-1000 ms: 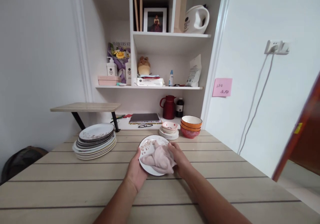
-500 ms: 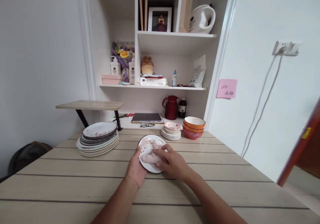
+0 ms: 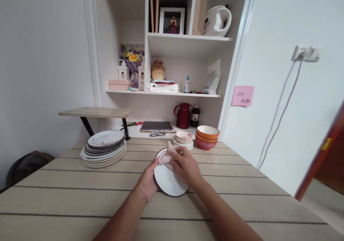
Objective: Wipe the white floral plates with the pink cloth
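A white plate (image 3: 170,180) with a dark rim is tilted up over the table in front of me. My left hand (image 3: 148,178) grips its left edge, thumb on the upper face and the other fingers hidden beneath. A crumpled pale pink cloth (image 3: 164,157) lies against the plate's far part. My right hand (image 3: 186,165) is closed on that cloth, pressing it to the plate's surface. The cloth and my right hand cover the plate's far portion, so any pattern there is hidden.
A stack of plates (image 3: 104,151) stands at the left, by a small raised shelf (image 3: 96,112). Behind the plate are small dishes (image 3: 184,140) and stacked bowls (image 3: 207,137). A laptop (image 3: 157,126), glasses (image 3: 157,135) and a red jug (image 3: 184,116) sit farther back.
The plate has moved slightly right and nearer, and its flowered part no longer shows. My right hand has slid the cloth from the plate's middle to its far part.
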Motion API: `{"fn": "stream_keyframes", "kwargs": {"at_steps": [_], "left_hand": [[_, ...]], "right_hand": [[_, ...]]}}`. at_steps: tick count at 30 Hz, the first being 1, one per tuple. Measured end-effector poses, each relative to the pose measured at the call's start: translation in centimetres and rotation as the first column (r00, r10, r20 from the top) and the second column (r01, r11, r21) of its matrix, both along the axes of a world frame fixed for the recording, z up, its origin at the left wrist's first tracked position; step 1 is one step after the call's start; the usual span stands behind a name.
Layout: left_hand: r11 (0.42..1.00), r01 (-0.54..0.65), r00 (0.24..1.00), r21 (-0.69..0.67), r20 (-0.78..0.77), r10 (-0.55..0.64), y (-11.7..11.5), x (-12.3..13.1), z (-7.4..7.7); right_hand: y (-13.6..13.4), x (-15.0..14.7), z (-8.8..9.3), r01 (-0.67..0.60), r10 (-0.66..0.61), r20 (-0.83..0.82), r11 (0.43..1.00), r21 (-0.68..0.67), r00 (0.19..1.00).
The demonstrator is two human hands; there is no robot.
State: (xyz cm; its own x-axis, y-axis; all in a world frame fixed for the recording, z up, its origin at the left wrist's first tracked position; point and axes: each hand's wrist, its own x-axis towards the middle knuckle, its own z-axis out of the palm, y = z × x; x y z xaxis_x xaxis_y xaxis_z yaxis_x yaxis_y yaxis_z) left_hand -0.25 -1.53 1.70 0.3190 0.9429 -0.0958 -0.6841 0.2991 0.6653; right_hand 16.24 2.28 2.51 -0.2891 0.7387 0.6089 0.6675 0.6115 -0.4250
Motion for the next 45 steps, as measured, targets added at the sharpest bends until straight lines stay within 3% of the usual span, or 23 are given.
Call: {"fn": "stream_keyframes", "kwargs": {"at_steps": [5, 9, 15, 23, 26, 29, 32, 36, 39, 45], "left_hand": [[0.999, -0.033, 0.999, -0.02, 0.02, 0.033, 0.3, -0.3, -0.5], [1.0, -0.019, 0.999, -0.013, 0.045, 0.019, 0.4, -0.4, -0.6], [0.999, -0.028, 0.999, -0.024, 0.027, 0.029, 0.2, -0.3, -0.3], [0.999, -0.052, 0.997, 0.008, -0.049, 0.052, 0.0, 0.1, 0.0], [0.996, -0.081, 0.995, 0.031, -0.061, 0.083, -0.1, 0.2, -0.1], [0.994, -0.098, 0.992, 0.042, -0.075, 0.101, -0.2, 0.2, -0.2], [0.994, -0.091, 0.994, 0.053, -0.055, 0.094, -0.3, 0.3, -0.2], [0.994, -0.096, 0.995, 0.049, -0.034, 0.098, -0.3, 0.4, -0.2], [0.993, -0.108, 0.993, 0.04, -0.051, 0.11, -0.1, 0.3, -0.2], [0.992, -0.103, 0.992, 0.068, -0.059, 0.107, 0.0, 0.3, -0.1]], "right_hand": [[-0.6, 0.7, 0.5, 0.121, -0.1, 0.17, 0.985, -0.12, 0.98], [-1.6, 1.1, 0.9, -0.013, 0.065, 0.194, 0.965, -0.261, 0.979], [-2.0, -0.5, 0.1, -0.18, 0.215, 0.128, 0.953, -0.244, 0.968], [-0.3, -1.2, 0.3, 0.001, 0.003, 0.047, 0.998, -0.07, 0.999], [0.2, -0.2, 0.6, 0.133, -0.127, 0.076, 0.988, -0.08, 0.989], [-0.2, 1.0, 1.2, 0.195, -0.166, 0.18, 0.968, -0.157, 0.97], [-1.1, 1.8, 1.7, 0.121, -0.053, 0.25, 0.958, -0.261, 0.967], [-2.5, 1.2, 1.6, -0.108, 0.215, 0.265, 0.924, -0.366, 0.94], [-2.9, -0.5, 1.0, -0.2, 0.255, 0.165, 0.935, -0.292, 0.953], [-1.0, -1.4, 0.4, -0.022, 0.026, 0.044, 0.995, -0.101, 0.999]]}}
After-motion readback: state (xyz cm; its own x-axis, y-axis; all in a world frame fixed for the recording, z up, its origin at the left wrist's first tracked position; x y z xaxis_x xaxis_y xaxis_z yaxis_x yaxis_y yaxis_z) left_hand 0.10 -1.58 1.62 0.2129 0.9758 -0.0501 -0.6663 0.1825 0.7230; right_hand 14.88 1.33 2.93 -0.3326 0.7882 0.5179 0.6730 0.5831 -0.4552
